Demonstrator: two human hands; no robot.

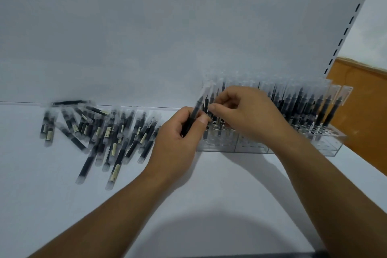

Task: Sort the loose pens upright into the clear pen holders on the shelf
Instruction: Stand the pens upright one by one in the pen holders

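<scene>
Several loose black pens with clear caps (100,134) lie in a heap on the white shelf (209,184), left of centre. Clear pen holders (326,144) stand in a row at the right against the back panel, filled with several upright pens (303,104). My left hand (178,138) grips one black pen (198,109), tilted with its clear cap up, at the left end of the holders. My right hand (247,115) hovers over the holders' left part, its thumb and fingers pinching at the top of a pen there; exactly what it pinches is hidden.
A white back panel (146,37) rises behind the shelf. A slotted upright (356,16) runs along the right side, with an orange-brown wall (366,100) beyond it. The shelf's front edge (251,254) shows dark at the bottom.
</scene>
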